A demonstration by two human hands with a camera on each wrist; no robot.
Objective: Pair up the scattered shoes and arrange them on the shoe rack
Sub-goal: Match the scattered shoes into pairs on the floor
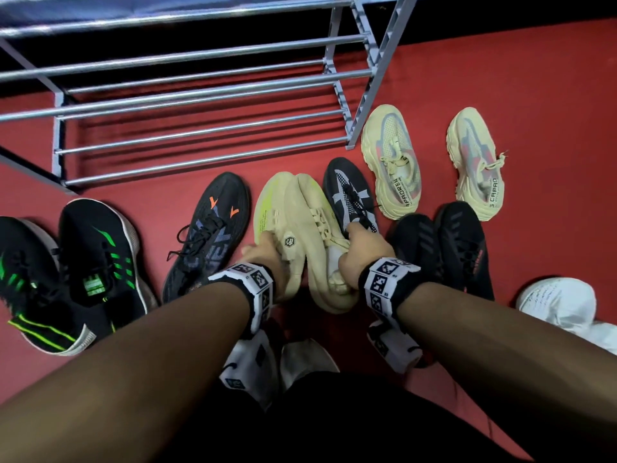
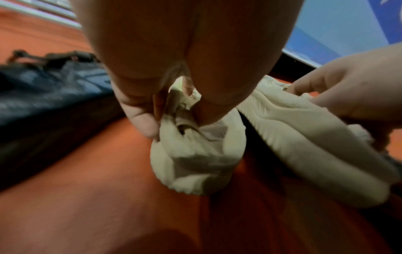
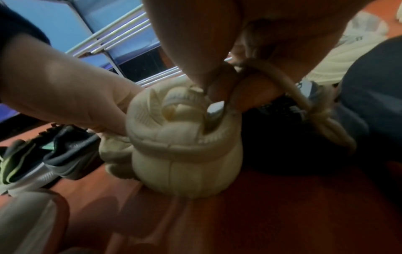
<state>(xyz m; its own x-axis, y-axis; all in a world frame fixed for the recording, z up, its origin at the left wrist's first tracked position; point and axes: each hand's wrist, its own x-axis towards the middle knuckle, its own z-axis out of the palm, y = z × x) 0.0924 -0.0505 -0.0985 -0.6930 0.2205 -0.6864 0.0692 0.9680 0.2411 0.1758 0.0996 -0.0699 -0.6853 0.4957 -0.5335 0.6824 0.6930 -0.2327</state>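
Two matching cream shoes are held side by side in the middle of the head view, toes toward the shoe rack (image 1: 200, 95). My left hand (image 1: 263, 253) pinches the collar of the left cream shoe (image 1: 277, 202), thumb and fingers curled into its opening (image 2: 195, 163). My right hand (image 1: 355, 252) grips the right cream shoe (image 1: 315, 208) at its heel collar (image 3: 185, 154), a lace looped by the fingers (image 3: 219, 96). The shoes touch along their inner sides. Their heels sit low over the red floor.
The rack's metal bars hold no shoes. On the floor lie a black-and-green pair (image 1: 83, 262), a black shoe with orange marks (image 1: 213, 225), a black shoe with white pattern (image 1: 352, 195), a chunky cream pair (image 1: 394, 162), a black pair (image 1: 444, 242) and white shoes (image 1: 561, 305).
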